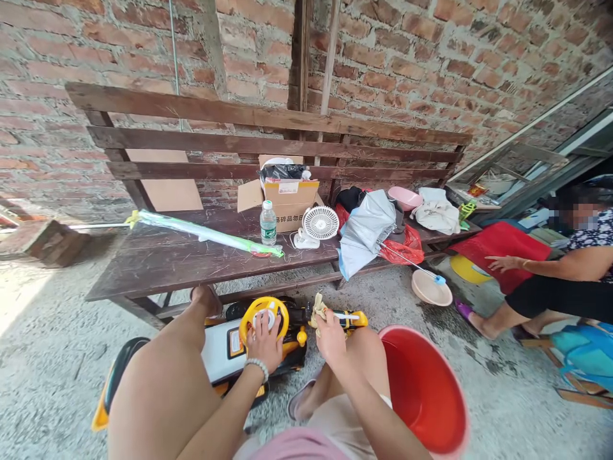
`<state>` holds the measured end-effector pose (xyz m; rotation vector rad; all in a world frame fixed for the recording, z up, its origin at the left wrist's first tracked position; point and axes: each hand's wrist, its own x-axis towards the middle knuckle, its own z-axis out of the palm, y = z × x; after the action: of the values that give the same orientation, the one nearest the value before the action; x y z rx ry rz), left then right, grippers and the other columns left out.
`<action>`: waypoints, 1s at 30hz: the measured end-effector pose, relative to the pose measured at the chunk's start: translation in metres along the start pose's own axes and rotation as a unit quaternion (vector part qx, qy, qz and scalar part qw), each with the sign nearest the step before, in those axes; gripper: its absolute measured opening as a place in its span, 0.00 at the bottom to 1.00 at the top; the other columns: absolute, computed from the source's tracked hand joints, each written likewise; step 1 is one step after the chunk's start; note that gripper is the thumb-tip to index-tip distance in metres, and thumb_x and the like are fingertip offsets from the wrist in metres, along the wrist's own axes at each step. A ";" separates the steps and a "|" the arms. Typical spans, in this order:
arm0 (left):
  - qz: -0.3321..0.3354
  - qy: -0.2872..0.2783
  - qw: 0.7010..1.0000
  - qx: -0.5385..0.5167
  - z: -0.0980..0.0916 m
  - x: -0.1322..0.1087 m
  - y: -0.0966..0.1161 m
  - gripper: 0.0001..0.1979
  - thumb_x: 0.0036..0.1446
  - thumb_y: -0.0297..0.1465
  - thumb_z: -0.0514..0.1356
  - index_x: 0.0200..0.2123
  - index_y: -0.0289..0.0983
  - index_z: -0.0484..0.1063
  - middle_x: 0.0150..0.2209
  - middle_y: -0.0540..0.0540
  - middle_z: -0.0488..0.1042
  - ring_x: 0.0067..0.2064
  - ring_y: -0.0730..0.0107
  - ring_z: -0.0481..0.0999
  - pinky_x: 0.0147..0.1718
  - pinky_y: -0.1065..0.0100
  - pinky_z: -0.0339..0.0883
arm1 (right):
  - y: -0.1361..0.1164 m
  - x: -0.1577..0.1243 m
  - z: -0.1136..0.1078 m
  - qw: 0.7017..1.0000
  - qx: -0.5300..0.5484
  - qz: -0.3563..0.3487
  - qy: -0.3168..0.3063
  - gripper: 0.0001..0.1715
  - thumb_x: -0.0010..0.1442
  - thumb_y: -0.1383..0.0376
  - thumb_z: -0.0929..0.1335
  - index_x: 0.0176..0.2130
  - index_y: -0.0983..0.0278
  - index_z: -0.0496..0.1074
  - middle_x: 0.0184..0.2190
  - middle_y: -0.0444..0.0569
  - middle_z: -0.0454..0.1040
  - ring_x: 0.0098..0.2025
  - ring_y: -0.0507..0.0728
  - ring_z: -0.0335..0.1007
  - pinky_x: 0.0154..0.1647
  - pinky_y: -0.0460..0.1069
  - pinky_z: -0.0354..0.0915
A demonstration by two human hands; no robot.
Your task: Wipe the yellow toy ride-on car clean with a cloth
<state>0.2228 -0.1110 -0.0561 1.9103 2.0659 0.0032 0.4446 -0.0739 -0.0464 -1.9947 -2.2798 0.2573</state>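
Observation:
A yellow and black ride-on toy vehicle (215, 354) with a white panel stands between my legs. My left hand (264, 348), a beaded bracelet at its wrist, lies with spread fingers on the hub of the vehicle's yellow steering wheel (246, 314). In my closed right hand (331, 337) is a crumpled beige cloth (318, 309), held against the toy's front arm (357, 319). The palm and part of the cloth are hidden behind my fingers. Close to the right hand, a yellow knob (301, 336) sticks up beside the wheel.
A red bucket (421, 383) stands by my right leg. On the wooden bench (158, 262) are a folded umbrella (205, 234), a water bottle (268, 225), a white fan (320, 223), a cardboard box (287, 211) and a silver umbrella (366, 230). At right another person sits with red cloth (507, 252).

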 end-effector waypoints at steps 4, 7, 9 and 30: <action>-0.004 -0.007 1.000 0.005 -0.003 -0.001 0.001 0.34 0.70 0.34 0.55 0.77 0.44 0.58 0.81 0.36 0.44 0.81 0.41 0.41 0.74 0.38 0.46 | -0.003 -0.036 0.022 0.997 0.048 -0.034 -0.051 0.26 0.57 0.73 0.68 0.50 0.53 0.83 0.55 0.54 0.76 0.56 0.67 0.72 0.56 0.56 0.68; -0.003 -0.004 1.000 -0.002 -0.004 -0.002 0.000 0.33 0.70 0.34 0.54 0.77 0.45 0.59 0.81 0.38 0.45 0.81 0.42 0.41 0.74 0.39 0.46 | 0.001 -0.055 0.038 0.985 0.166 0.014 -0.046 0.24 0.60 0.71 0.65 0.49 0.53 0.83 0.48 0.52 0.78 0.46 0.61 0.77 0.50 0.53 0.72; -0.002 -0.003 1.000 -0.003 -0.004 -0.002 0.000 0.33 0.70 0.34 0.53 0.77 0.45 0.59 0.81 0.38 0.44 0.81 0.42 0.41 0.74 0.38 0.47 | 0.003 -0.052 0.036 0.968 0.243 0.051 0.025 0.25 0.64 0.68 0.63 0.53 0.55 0.82 0.46 0.52 0.78 0.44 0.60 0.78 0.50 0.53 0.74; 0.001 0.016 1.000 0.027 0.002 0.003 0.001 0.31 0.71 0.33 0.52 0.76 0.44 0.61 0.81 0.36 0.46 0.81 0.44 0.42 0.74 0.39 0.48 | -0.029 -0.011 -0.015 0.994 0.087 -0.064 -0.024 0.25 0.60 0.69 0.71 0.56 0.56 0.81 0.75 0.49 0.63 0.63 0.65 0.69 0.65 0.57 0.66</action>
<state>0.2239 -0.1086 -0.0587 1.9562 2.1055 -0.0215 0.4208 -0.0872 -0.0260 -1.7692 -2.3135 0.4803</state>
